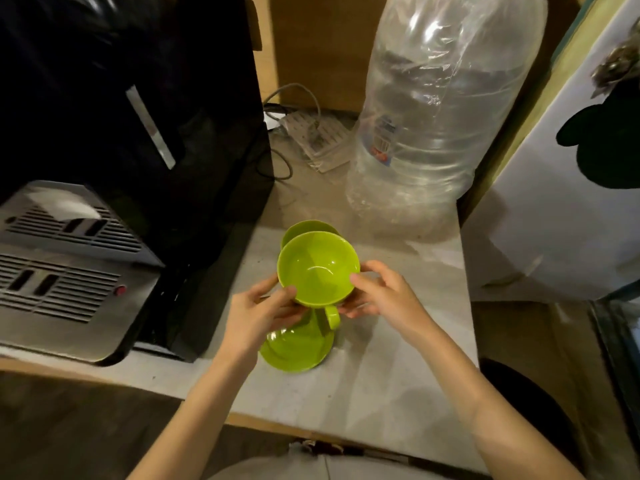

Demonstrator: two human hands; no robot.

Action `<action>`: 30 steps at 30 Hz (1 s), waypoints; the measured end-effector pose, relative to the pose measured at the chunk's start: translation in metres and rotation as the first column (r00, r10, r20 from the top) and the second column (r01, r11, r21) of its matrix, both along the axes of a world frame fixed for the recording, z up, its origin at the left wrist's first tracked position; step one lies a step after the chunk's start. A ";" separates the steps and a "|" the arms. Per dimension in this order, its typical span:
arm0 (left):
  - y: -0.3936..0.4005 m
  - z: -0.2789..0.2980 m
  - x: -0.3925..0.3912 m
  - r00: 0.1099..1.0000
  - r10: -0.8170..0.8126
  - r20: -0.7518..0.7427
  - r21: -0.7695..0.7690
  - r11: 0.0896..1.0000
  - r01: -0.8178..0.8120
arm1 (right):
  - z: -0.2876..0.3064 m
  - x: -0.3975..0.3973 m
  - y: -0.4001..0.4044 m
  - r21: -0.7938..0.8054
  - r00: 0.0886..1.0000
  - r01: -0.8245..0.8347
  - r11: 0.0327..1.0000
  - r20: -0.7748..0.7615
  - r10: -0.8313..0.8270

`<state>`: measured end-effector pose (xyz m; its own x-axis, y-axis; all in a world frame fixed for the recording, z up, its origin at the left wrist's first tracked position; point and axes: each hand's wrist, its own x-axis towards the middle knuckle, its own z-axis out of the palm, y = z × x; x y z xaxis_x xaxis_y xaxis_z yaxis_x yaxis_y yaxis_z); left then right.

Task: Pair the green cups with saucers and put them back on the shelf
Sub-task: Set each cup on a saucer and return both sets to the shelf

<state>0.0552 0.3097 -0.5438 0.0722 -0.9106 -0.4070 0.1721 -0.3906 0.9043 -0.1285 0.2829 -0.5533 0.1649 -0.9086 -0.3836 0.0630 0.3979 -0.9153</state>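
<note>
Head cam: I've got both hands on the green cup [318,268], left hand [258,315] and right hand [381,294] pinching its rim from either side, handle toward me. It's held above a saucer [294,351] on the counter [381,368]; another green piece [304,227] behind, probably a saucer.

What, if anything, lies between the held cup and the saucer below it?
Nothing visible does. Both hands, left and right, hold the cup above the saucer, handle pointing down toward it. Only open air separates them, though the left hand hides part of the saucer's edge.
</note>
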 end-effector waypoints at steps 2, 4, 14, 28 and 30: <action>0.015 -0.006 0.015 0.999 0.035 0.006 0.020 0.999 -0.035 | -0.010 0.015 0.007 -0.002 0.997 -0.059 0.998 -0.047 0.059; 0.028 -0.017 0.027 0.998 0.066 0.006 0.055 0.996 -0.066 | -0.022 0.028 0.015 0.000 0.987 -0.113 0.994 -0.112 0.112; 0.049 -0.053 0.038 0.996 0.079 0.039 0.157 0.984 -0.085 | -0.051 0.037 0.037 0.025 0.901 -0.239 0.971 -0.368 0.231; 0.046 -0.058 0.037 0.988 -0.040 0.151 0.114 0.993 0.023 | -0.055 0.035 0.040 0.007 0.902 -0.146 0.989 -0.411 0.136; 0.044 -0.058 0.042 0.975 -0.017 0.224 0.112 0.994 -0.009 | -0.055 0.032 0.036 0.029 0.886 -0.084 0.996 -0.455 0.088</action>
